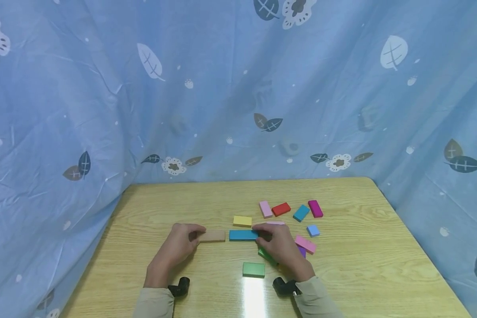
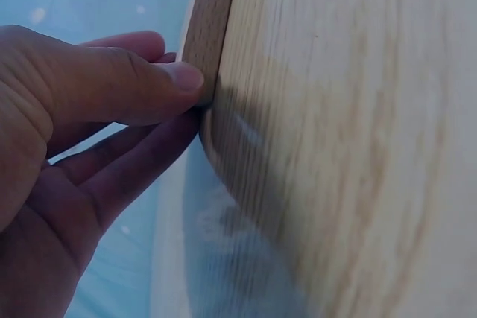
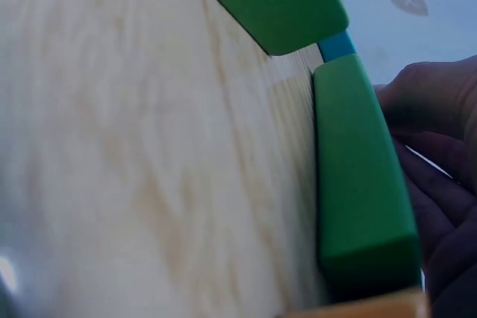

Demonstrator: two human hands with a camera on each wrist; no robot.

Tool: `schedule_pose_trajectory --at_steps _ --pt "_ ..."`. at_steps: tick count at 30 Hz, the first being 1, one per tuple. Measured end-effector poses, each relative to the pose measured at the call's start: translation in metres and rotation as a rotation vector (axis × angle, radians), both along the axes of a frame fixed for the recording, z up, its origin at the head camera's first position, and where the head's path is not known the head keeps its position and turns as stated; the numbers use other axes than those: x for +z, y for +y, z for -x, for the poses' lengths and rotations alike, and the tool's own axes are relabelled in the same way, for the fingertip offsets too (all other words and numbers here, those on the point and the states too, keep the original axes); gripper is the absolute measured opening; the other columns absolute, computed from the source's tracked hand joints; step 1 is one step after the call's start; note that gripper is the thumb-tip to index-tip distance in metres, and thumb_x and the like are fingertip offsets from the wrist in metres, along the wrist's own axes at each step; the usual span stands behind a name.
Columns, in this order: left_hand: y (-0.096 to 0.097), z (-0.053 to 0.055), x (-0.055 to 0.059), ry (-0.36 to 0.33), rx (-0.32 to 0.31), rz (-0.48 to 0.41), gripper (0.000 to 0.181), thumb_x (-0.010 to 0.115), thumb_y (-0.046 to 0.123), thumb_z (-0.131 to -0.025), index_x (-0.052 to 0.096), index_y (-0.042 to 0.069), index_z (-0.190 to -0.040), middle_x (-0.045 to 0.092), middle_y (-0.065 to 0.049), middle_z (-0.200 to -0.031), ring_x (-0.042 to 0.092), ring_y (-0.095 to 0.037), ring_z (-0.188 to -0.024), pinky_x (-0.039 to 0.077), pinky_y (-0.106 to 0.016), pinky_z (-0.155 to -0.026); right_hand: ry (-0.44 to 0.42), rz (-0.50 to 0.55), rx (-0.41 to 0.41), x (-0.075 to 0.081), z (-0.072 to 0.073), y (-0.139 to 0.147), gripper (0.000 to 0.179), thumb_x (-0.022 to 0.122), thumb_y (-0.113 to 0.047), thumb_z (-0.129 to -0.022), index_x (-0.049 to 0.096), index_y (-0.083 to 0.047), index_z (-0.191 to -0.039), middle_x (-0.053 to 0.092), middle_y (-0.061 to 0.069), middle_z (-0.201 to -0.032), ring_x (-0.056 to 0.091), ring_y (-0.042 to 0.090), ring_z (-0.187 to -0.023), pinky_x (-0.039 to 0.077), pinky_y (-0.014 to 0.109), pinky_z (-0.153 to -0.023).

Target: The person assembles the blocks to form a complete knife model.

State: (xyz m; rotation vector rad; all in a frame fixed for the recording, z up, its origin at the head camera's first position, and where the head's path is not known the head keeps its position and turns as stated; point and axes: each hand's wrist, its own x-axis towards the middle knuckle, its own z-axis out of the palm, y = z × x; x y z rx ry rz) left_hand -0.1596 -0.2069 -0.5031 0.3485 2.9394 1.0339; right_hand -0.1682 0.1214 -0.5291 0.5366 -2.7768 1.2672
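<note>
My left hand [image 1: 178, 245] pinches the left end of a long plain wooden block [image 1: 214, 236] lying on the table. In the left wrist view the thumb presses along the side of this wooden block [image 2: 209, 27], with fingers behind it. To its right, across a small gap and roughly in line, is a long blue block [image 1: 241, 235]. My right hand [image 1: 280, 245] grips the right end of that blue block between thumb and fingers. A dark green block [image 1: 267, 255] lies partly under the right hand's outline; in the right wrist view a green block [image 3: 361, 169] hides much of the grip.
A yellow block [image 1: 242, 221] lies behind the blue one, a light green block [image 1: 253, 270] in front. Red [image 1: 281, 209], pink [image 1: 305, 244], magenta [image 1: 316, 209] and several other blocks are scattered at the right. A blue curtain [image 1: 230, 88] hangs behind the wooden table [image 1: 151, 203].
</note>
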Motion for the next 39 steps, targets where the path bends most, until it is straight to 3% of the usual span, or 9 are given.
schedule_pose_trajectory --at_steps 13,32,39 --pt "-0.0010 0.0002 0.0000 -0.007 -0.032 0.002 0.033 0.081 -0.011 -0.090 0.084 0.007 -0.117 0.082 -0.005 -0.114 0.076 -0.016 -0.103 0.067 -0.037 -0.089 0.020 0.000 0.057 0.0005 0.0004 -0.0050 0.028 0.083 -0.003 -0.095 0.084 -0.013 -0.121 0.082 0.001 -0.121 0.078 0.014 -0.110 0.066 0.031 -0.093" --pt "-0.0009 -0.0004 -0.0018 -0.026 -0.002 -0.033 0.035 0.081 -0.012 -0.090 0.084 0.010 -0.117 0.082 -0.003 -0.114 0.075 -0.013 -0.102 0.066 -0.036 -0.090 0.015 -0.023 0.052 0.0032 0.0004 -0.0085 0.028 0.083 -0.004 -0.095 0.084 -0.014 -0.121 0.082 0.001 -0.122 0.077 0.015 -0.113 0.067 0.037 -0.096" --pt "-0.0013 0.0004 -0.0032 -0.014 -0.021 -0.019 0.034 0.080 -0.011 -0.091 0.084 0.009 -0.118 0.082 -0.004 -0.115 0.075 -0.014 -0.103 0.067 -0.037 -0.090 0.016 0.060 0.048 0.0023 0.0022 0.0007 0.030 0.085 -0.007 -0.093 0.084 -0.013 -0.122 0.084 -0.001 -0.117 0.078 0.014 -0.106 0.067 0.032 -0.093"
